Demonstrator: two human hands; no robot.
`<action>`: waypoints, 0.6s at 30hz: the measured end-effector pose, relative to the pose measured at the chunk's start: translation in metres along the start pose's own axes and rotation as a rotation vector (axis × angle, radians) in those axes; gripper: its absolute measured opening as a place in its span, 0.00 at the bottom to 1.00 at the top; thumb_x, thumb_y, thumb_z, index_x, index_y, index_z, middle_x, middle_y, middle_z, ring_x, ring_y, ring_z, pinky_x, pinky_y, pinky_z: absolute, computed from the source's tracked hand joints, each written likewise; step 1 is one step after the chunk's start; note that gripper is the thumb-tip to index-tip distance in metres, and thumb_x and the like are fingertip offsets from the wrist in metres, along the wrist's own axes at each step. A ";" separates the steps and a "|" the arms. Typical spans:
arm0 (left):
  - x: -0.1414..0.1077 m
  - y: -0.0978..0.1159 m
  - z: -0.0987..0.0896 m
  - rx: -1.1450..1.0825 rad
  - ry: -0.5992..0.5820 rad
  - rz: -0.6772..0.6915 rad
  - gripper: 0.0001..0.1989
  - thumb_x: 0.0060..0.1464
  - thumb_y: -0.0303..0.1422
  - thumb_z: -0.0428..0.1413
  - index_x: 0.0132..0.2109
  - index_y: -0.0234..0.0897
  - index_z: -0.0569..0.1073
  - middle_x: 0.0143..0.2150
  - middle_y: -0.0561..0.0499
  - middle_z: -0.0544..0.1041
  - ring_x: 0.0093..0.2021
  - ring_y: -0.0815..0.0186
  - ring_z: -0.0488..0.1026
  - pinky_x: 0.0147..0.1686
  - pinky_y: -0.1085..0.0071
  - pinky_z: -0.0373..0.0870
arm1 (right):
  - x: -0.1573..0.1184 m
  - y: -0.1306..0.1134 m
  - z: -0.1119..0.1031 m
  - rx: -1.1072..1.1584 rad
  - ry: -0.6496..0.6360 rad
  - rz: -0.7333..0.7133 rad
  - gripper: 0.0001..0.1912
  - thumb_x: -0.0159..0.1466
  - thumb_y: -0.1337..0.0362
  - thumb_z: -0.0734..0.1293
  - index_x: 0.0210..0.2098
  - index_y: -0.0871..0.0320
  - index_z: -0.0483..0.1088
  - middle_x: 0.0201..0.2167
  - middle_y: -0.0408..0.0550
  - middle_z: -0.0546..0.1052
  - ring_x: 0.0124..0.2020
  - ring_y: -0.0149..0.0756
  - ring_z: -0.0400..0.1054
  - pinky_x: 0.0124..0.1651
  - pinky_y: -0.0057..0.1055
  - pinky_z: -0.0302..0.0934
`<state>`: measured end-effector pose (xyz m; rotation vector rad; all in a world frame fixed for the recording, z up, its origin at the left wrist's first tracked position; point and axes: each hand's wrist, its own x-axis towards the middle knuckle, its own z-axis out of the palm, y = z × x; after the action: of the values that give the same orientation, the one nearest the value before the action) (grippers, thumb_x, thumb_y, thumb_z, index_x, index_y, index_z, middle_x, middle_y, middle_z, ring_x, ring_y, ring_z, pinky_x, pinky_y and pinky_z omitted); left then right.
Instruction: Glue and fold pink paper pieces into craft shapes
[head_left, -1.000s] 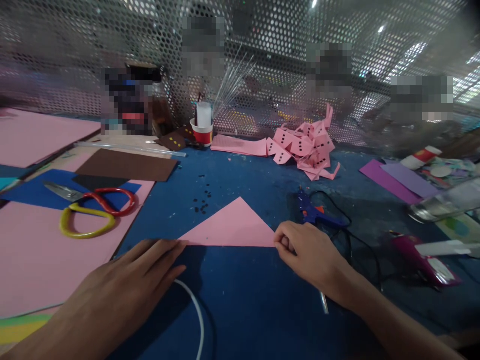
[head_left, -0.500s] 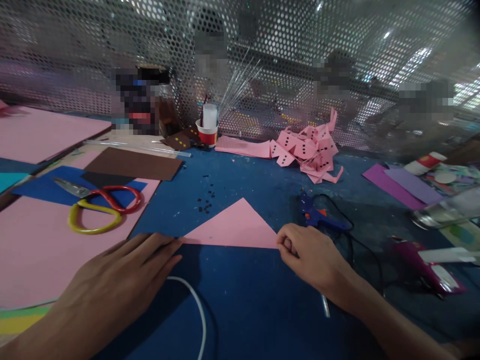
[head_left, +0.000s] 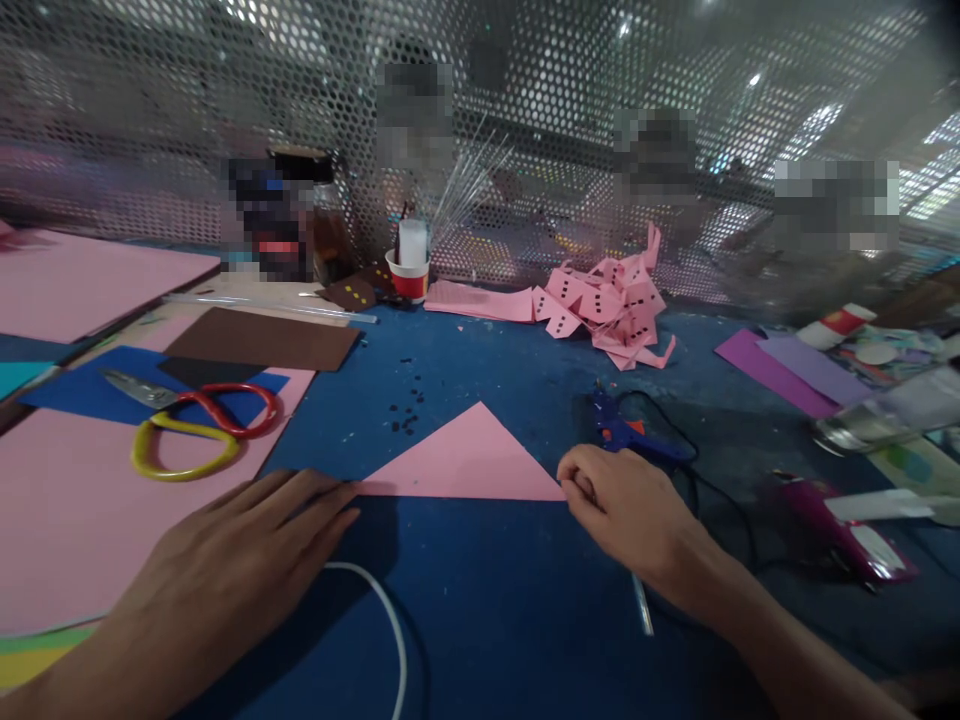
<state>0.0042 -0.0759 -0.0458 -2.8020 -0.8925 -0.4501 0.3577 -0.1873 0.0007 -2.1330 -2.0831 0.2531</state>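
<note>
A pink paper triangle lies on the blue tabletop, its point away from me and its long straight edge towards me. At its left corner rest the fingertips of my left hand, whose fingers are stretched out flat. My right hand has its fingers curled in, with thumb and forefinger closed at the right corner. Whether that corner is pinched or only pressed down is hidden by the fingers. Just beyond the right hand is a blue glue gun with a dark cord.
Red-and-yellow-handled scissors lie on paper sheets at left. Folded pink pieces with black squares are heaped at the back, near a paper cup. A magenta glue gun lies at right. A white cable curves in front.
The right hand has slid slightly outwards along the corner, and more of the triangle's long edge shows between the hands. The whole view has shifted a little.
</note>
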 end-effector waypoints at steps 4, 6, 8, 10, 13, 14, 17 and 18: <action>0.001 -0.001 -0.001 -0.003 -0.019 0.000 0.17 0.71 0.41 0.45 0.48 0.43 0.77 0.45 0.46 0.81 0.43 0.52 0.77 0.41 0.54 0.71 | 0.002 -0.010 0.008 0.122 0.052 -0.252 0.06 0.68 0.67 0.71 0.44 0.55 0.72 0.42 0.46 0.78 0.43 0.41 0.71 0.46 0.38 0.57; 0.002 -0.001 -0.001 -0.012 -0.036 -0.010 0.19 0.71 0.42 0.43 0.48 0.43 0.77 0.45 0.46 0.81 0.43 0.52 0.77 0.40 0.53 0.70 | 0.004 -0.013 0.014 0.148 0.034 -0.329 0.06 0.68 0.67 0.71 0.45 0.56 0.72 0.45 0.48 0.77 0.46 0.42 0.70 0.48 0.38 0.59; 0.003 -0.001 -0.002 -0.029 -0.052 -0.020 0.20 0.71 0.43 0.42 0.48 0.43 0.77 0.43 0.46 0.81 0.43 0.51 0.77 0.39 0.53 0.70 | 0.007 -0.014 0.020 0.165 0.046 -0.342 0.03 0.69 0.67 0.70 0.43 0.57 0.72 0.44 0.48 0.77 0.46 0.41 0.70 0.49 0.38 0.61; 0.006 -0.001 -0.003 -0.049 -0.062 -0.018 0.19 0.71 0.42 0.43 0.48 0.43 0.77 0.42 0.47 0.81 0.43 0.51 0.76 0.41 0.52 0.70 | 0.009 -0.012 0.025 0.159 0.070 -0.354 0.01 0.71 0.68 0.68 0.42 0.57 0.72 0.43 0.47 0.76 0.45 0.40 0.69 0.49 0.37 0.61; 0.013 0.000 -0.004 -0.091 -0.023 0.008 0.15 0.70 0.39 0.46 0.48 0.44 0.77 0.45 0.48 0.80 0.46 0.51 0.75 0.47 0.51 0.69 | 0.010 -0.009 0.029 0.074 0.104 -0.403 0.04 0.73 0.68 0.65 0.42 0.58 0.72 0.42 0.47 0.76 0.43 0.39 0.69 0.48 0.37 0.60; 0.016 0.001 -0.004 -0.114 -0.006 0.025 0.14 0.70 0.38 0.47 0.50 0.44 0.77 0.47 0.48 0.80 0.48 0.52 0.75 0.49 0.52 0.68 | 0.010 -0.009 0.029 0.035 0.117 -0.425 0.05 0.73 0.68 0.64 0.42 0.59 0.72 0.41 0.48 0.76 0.43 0.39 0.69 0.47 0.38 0.60; 0.028 0.006 -0.002 -0.191 0.040 0.117 0.12 0.70 0.36 0.50 0.52 0.44 0.76 0.48 0.49 0.80 0.47 0.57 0.74 0.47 0.58 0.69 | 0.010 -0.010 0.030 -0.107 0.162 -0.493 0.08 0.74 0.68 0.62 0.41 0.60 0.72 0.39 0.49 0.76 0.40 0.40 0.68 0.42 0.38 0.58; 0.032 0.007 -0.001 -0.207 0.050 0.157 0.11 0.70 0.34 0.50 0.52 0.43 0.76 0.47 0.49 0.80 0.45 0.58 0.74 0.46 0.60 0.69 | 0.010 -0.010 0.030 -0.152 0.177 -0.517 0.09 0.74 0.69 0.61 0.41 0.60 0.73 0.38 0.49 0.76 0.39 0.40 0.68 0.41 0.38 0.57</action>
<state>0.0328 -0.0652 -0.0350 -3.0023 -0.6427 -0.6169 0.3415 -0.1777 -0.0265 -1.5320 -2.5042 -0.1540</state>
